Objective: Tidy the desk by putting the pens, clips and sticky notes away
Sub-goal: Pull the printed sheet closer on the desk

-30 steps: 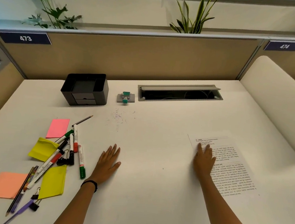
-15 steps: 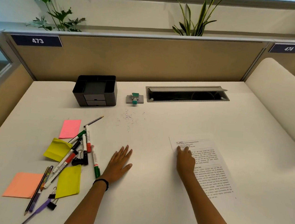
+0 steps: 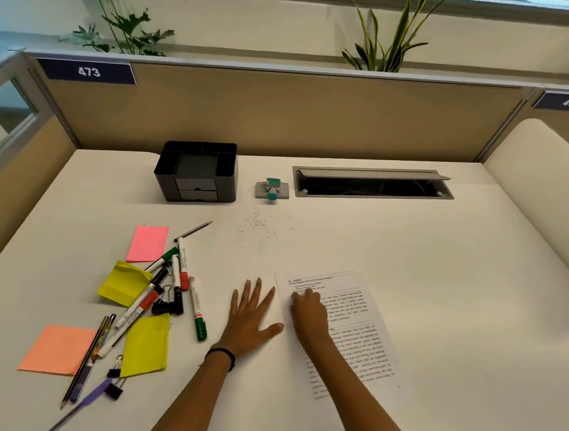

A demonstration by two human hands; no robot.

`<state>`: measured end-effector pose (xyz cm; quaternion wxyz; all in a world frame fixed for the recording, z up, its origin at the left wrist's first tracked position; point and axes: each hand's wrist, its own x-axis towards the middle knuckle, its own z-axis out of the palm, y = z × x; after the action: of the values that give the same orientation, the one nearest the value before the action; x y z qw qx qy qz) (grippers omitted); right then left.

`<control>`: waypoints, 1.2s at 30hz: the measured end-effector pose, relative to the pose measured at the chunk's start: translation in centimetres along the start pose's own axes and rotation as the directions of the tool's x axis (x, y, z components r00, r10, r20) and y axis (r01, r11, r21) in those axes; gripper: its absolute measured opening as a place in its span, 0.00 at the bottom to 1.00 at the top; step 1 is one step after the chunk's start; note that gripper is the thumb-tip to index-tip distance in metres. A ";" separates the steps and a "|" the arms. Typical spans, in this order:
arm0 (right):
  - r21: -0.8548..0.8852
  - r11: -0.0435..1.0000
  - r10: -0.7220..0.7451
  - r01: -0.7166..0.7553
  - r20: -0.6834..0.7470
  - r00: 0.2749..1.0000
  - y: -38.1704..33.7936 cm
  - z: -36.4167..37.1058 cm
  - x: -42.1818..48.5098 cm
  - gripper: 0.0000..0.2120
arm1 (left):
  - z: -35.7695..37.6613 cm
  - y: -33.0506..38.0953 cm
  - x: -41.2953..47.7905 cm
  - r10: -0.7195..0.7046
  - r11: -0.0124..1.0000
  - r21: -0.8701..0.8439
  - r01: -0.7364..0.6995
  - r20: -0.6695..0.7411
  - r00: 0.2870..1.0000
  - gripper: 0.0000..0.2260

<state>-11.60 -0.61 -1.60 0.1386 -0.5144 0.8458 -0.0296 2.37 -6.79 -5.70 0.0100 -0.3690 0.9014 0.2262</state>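
Observation:
Several marker pens and pencils lie scattered at the left of the white desk, mixed with black binder clips. Around them lie a pink sticky note, two yellow ones and an orange one. A black desk organiser stands at the back left. My left hand lies flat and open on the desk, right of the pens. My right hand presses its fingers on a printed sheet of paper and holds nothing.
A small teal and grey punch sits beside the organiser. An open cable tray is sunk into the desk at the back. Beige partitions close off the back and left. A white rounded divider rises at the right.
My right hand has slid the printed sheet leftward across the desk, close to my left hand. My left hand has stayed flat. The camera has shifted, so everything appears further right.

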 end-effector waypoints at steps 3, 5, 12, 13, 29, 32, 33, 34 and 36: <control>0.036 0.999 -0.032 0.032 0.011 0.999 -1.3 0.3 -0.1 0.12 | 0.1 0.3 0.0 -0.011 0.999 0.034 0.012 -0.016 1.000 0.40; 0.062 0.997 -0.055 0.053 0.019 0.998 -1.9 0.6 -0.2 0.13 | 0.0 0.5 0.0 -0.014 0.998 0.061 0.015 -0.025 1.000 0.39; 0.148 0.980 -0.131 0.134 -0.035 0.991 -1.4 -0.1 0.3 0.12 | -0.5 -0.5 1.0 0.010 1.000 0.025 -0.010 -0.002 1.000 0.40; 0.181 0.970 -0.154 0.163 -0.060 0.986 -0.9 -0.3 0.5 0.13 | -0.7 -0.8 1.2 0.025 1.000 0.013 -0.025 0.007 1.000 0.41; 0.136 0.952 -0.253 0.275 -0.156 0.955 7.8 1.0 1.8 0.21 | -1.8 -2.7 1.7 0.130 0.991 -0.033 -0.129 0.050 0.990 0.45; 0.167 0.949 -0.238 0.267 -0.177 0.955 7.7 1.4 1.7 0.21 | -1.7 -2.7 1.7 0.131 0.990 -0.048 -0.129 0.044 0.990 0.45; 0.185 0.947 -0.228 0.263 -0.192 0.955 7.6 1.5 1.7 0.20 | -1.8 -2.7 1.7 0.134 0.989 -0.062 -0.131 0.042 0.990 0.44; 0.205 0.943 -0.217 0.263 -0.222 0.951 7.4 1.4 1.8 0.20 | -1.8 -2.7 1.7 0.136 0.987 -0.087 -0.132 0.038 0.990 0.43; 0.238 0.934 -0.188 0.264 -0.300 0.935 7.1 1.3 2.1 0.17 | -2.2 -2.7 1.8 0.132 0.974 -0.186 -0.128 0.008 0.991 0.37</control>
<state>-18.25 0.95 -4.65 0.0865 -0.5758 0.7789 -0.2330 3.22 -10.55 -5.13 -0.0299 -0.3064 0.8986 0.3128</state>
